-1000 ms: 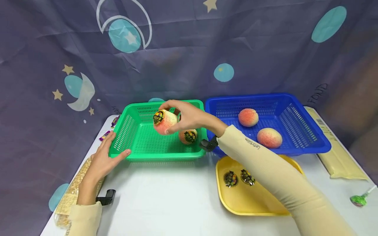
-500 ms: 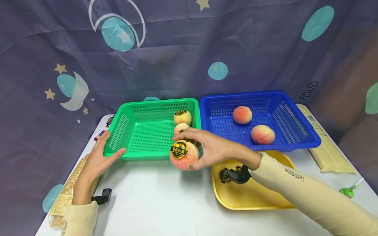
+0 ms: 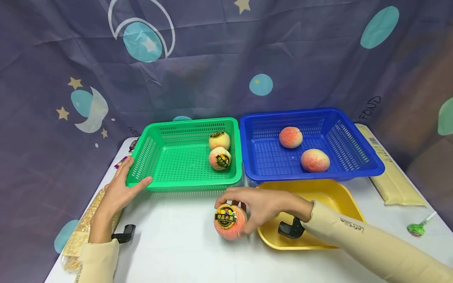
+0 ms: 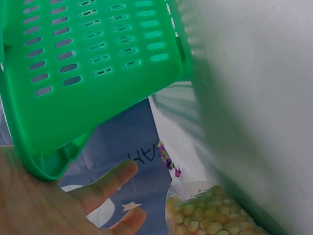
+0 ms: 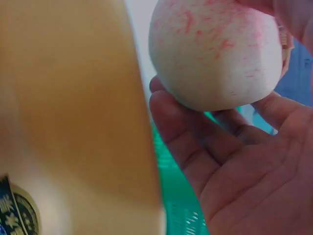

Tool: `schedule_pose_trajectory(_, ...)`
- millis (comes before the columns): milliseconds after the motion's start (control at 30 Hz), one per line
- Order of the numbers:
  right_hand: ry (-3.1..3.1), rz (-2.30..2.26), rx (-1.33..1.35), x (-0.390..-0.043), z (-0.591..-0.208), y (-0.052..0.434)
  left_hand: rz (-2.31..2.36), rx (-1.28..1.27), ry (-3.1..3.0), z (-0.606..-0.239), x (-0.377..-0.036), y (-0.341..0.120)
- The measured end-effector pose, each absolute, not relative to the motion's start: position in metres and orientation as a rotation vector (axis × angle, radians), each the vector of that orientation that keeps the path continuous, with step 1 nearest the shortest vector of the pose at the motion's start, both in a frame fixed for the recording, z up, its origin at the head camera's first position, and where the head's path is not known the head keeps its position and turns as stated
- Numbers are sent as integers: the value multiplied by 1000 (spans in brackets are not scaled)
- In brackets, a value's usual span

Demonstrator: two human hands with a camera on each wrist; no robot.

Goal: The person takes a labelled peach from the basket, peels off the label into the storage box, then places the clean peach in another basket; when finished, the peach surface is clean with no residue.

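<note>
My right hand (image 3: 260, 206) holds a pink-and-cream peach (image 3: 231, 231) by its sides, between thumb and fingers. A round black-and-gold fruit sticker (image 3: 225, 217) faces up on that peach. In the right wrist view, the peach (image 5: 215, 58) shows its pale side above curled fingers. At the near left corner of the green basket (image 3: 191, 184), my left hand (image 3: 118, 194) rests with its fingers spread. The left wrist view shows those fingers (image 4: 105, 186) straight, beside the basket's wall. Inside the green basket, a peach (image 3: 214, 154) and a yellower fruit (image 3: 220, 142) both carry stickers.
A blue basket (image 3: 315, 175) holds two unstickered peaches (image 3: 315, 160). In front stands a yellow tray (image 3: 339, 196), partly behind my right arm; a sticker (image 5: 19, 215) lies in it. A bag of grains (image 3: 76, 239) and purple candies (image 3: 121, 162) sit left, a green lollipop (image 3: 417, 229) right.
My right hand has carried the stickered peach from above the green basket down toward me and to the right, beside the yellow tray. The left hand has stayed at the basket corner.
</note>
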State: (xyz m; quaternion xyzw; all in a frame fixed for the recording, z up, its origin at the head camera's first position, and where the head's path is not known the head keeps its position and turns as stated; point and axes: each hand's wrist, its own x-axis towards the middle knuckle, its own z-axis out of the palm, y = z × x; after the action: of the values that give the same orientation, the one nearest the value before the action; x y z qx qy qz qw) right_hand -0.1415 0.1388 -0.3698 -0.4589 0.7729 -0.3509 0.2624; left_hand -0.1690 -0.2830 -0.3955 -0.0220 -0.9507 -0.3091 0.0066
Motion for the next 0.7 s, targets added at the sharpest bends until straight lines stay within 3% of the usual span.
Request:
schedule_pose_trajectory(367,2195,-790,-1292,-146,-393,120,-985,-69,-2992,-393,-170,-284)
schedule_pose_trajectory(700,2225,-683,-1299,-149,-389,121,-962,-53,-2994,-393,-168,-282)
